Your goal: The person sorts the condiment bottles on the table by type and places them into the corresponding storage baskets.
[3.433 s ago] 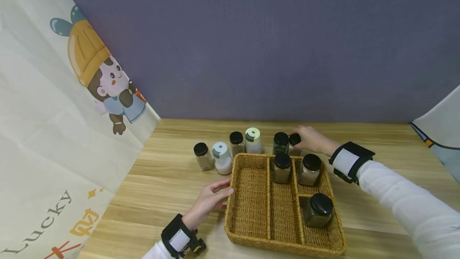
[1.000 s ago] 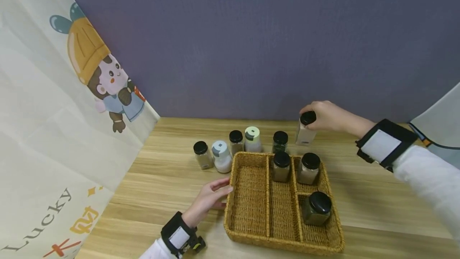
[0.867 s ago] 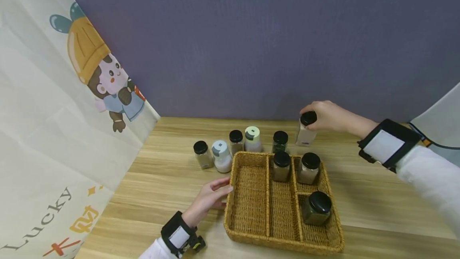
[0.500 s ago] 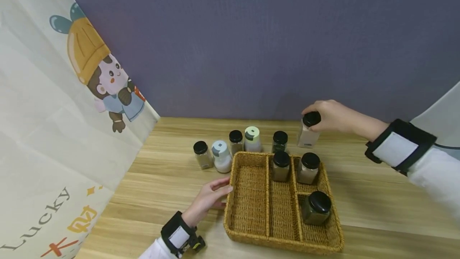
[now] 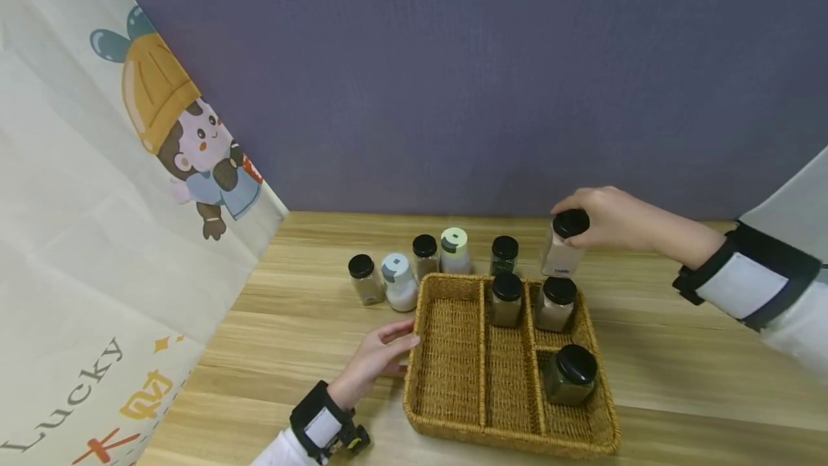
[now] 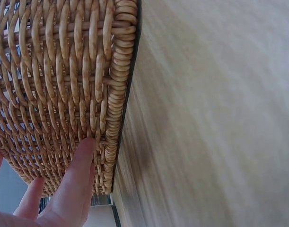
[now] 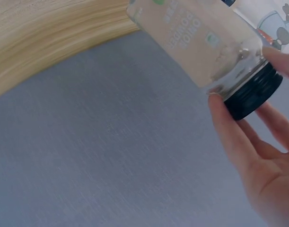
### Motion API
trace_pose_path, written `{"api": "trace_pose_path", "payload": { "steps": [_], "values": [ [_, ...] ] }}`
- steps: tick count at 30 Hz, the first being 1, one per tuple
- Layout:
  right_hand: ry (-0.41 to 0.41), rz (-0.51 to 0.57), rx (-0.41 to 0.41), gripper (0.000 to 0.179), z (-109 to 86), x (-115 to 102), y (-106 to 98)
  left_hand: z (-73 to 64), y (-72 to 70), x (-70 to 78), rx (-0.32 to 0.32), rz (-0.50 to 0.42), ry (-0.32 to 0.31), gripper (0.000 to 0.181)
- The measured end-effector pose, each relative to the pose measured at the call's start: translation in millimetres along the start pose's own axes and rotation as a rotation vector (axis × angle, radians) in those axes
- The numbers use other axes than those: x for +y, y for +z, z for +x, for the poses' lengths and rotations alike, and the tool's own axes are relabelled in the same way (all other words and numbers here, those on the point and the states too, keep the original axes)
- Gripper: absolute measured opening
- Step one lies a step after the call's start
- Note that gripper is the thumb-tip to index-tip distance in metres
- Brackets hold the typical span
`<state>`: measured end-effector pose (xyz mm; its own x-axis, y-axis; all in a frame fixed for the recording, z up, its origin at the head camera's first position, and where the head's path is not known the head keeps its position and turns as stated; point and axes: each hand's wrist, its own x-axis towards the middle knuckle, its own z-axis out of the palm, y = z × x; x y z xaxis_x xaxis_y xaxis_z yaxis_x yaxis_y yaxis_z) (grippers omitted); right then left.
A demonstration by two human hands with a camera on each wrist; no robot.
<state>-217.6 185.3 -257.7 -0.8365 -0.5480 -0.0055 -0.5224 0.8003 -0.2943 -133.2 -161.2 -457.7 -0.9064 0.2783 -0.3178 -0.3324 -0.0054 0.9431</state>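
My right hand (image 5: 614, 218) grips an onion powder jar (image 5: 563, 254) by its black lid, thumb and fingers around the neck. In the right wrist view the jar (image 7: 205, 42) tilts, its pale powder and printed label showing through the clear wall. The jar hangs behind the back right corner of a divided wicker basket (image 5: 453, 437). My left hand (image 5: 375, 362) rests its extended fingers against the basket's left side; in the left wrist view the fingertips touch the weave (image 6: 54, 94). Inside the basket stand a jar (image 5: 507, 300) in the middle section, a jar (image 5: 556, 304) at back right and a squat dark jar (image 5: 571, 376) at front right.
Behind and left of the basket stand a green-filled jar (image 5: 504, 256), a white-capped shaker (image 5: 456, 252), a black-lidded jar (image 5: 425, 256), another white shaker (image 5: 399, 282) and a black-lidded jar (image 5: 366, 280). A grey-blue wall (image 5: 453, 92) closes off the wooden table's (image 5: 284, 322) back.
My right hand has lifted the onion powder jar from beside the green-filled jar and carried it right, most recently bringing it slightly nearer the basket. My left hand stays at the basket's side.
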Motion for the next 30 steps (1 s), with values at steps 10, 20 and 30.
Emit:
{"api": "trace_pose_path", "payload": {
  "steps": [10, 20, 30],
  "values": [
    [-0.072, -0.019, 0.036, 0.039, -3.7, 3.4, -2.2, 6.1, 5.2, 4.2, 0.037, -0.009, -0.002, 0.061],
    [-0.113, -0.008, 0.045, 0.041, -8.7, 6.1, -0.5, 10.6, 5.8, 3.6, 0.003, -0.012, 0.07, 0.064],
    [-0.186, -0.008, 0.103, 0.039, -15.9, 2.4, 3.4, 12.1, 7.0, 4.7, 0.038, -0.024, 0.002, 0.061]
  ]
}}
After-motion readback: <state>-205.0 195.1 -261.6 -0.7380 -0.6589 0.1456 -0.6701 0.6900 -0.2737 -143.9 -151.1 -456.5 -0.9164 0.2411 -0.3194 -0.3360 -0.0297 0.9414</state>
